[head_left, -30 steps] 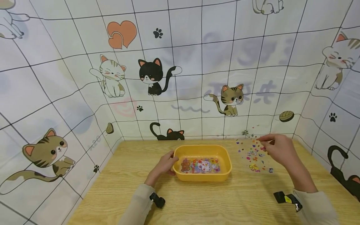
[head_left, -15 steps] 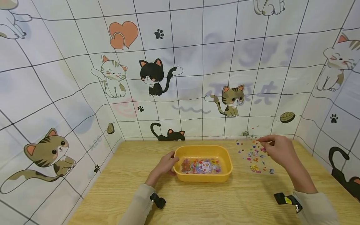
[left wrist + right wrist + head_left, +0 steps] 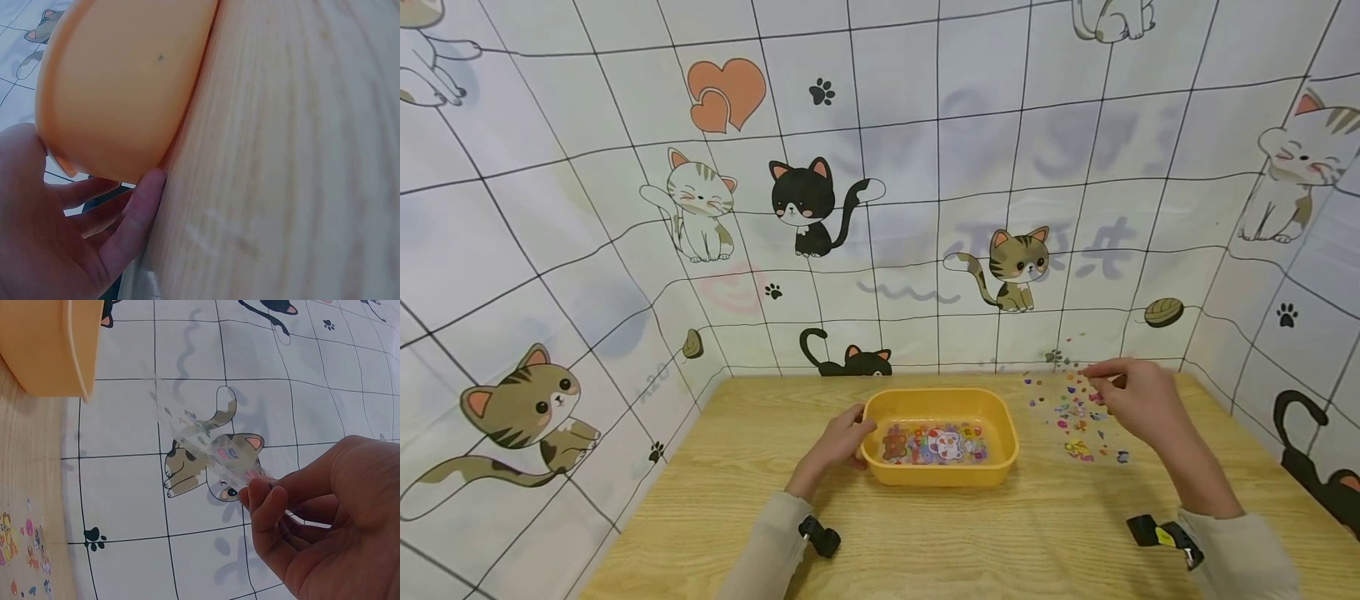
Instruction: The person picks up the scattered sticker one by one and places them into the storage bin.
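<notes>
My left hand (image 3: 842, 436) grips the left end of a yellow plastic basin (image 3: 940, 475), with the thumb by its rim. In the left wrist view, fingers (image 3: 134, 219) lie against the basin's outer wall near the tabletop. Inside the basin are sticker sheets (image 3: 946, 444), one with a brown bear and one with a white animal. To the right of the basin, my right hand (image 3: 1142, 404) pinches the edge of a clear sticker sheet (image 3: 209, 450) between thumb and fingertips. That sheet is held raised, tilted, with small coloured prints on it.
More colourful stickers (image 3: 28, 550) lie on the wooden table (image 3: 925, 542) beneath the raised sheet. Behind and at both sides rises a white cat-patterned covering (image 3: 895, 208) with a black grid. Black straps with small devices (image 3: 822, 537) sit at the cuffs.
My right hand and the clear sticker sheet have shifted very slightly left. The left hand and the basin stay in place.
</notes>
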### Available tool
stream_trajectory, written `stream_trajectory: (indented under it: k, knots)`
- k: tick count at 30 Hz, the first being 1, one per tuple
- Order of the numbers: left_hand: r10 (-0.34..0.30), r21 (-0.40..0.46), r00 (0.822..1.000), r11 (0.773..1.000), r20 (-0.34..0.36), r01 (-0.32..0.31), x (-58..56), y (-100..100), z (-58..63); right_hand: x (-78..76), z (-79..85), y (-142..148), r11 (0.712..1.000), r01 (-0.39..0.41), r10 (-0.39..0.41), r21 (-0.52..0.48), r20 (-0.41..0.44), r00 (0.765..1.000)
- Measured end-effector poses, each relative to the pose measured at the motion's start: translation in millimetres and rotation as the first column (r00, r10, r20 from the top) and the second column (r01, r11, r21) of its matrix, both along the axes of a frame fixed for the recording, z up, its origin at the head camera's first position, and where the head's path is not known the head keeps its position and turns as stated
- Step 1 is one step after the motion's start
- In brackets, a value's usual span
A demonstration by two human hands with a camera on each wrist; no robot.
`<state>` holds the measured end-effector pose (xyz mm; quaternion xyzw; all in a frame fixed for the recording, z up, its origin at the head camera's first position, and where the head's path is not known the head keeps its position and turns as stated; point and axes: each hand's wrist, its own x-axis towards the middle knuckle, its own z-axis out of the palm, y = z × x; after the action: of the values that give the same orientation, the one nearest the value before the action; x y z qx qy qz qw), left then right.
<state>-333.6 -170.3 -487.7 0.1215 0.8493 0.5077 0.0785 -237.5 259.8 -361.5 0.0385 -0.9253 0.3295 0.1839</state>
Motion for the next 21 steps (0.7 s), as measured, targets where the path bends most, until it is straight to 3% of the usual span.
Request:
stream_trajectory:
  k: [21]
  knots:
    - [-0.002,0.01,1.0,1.0,0.011,0.002,-1.2,-1,-2.4,-3.8,-3.2,-35,0.997,-0.079,0.078,-0.018,-0.014,0.997]
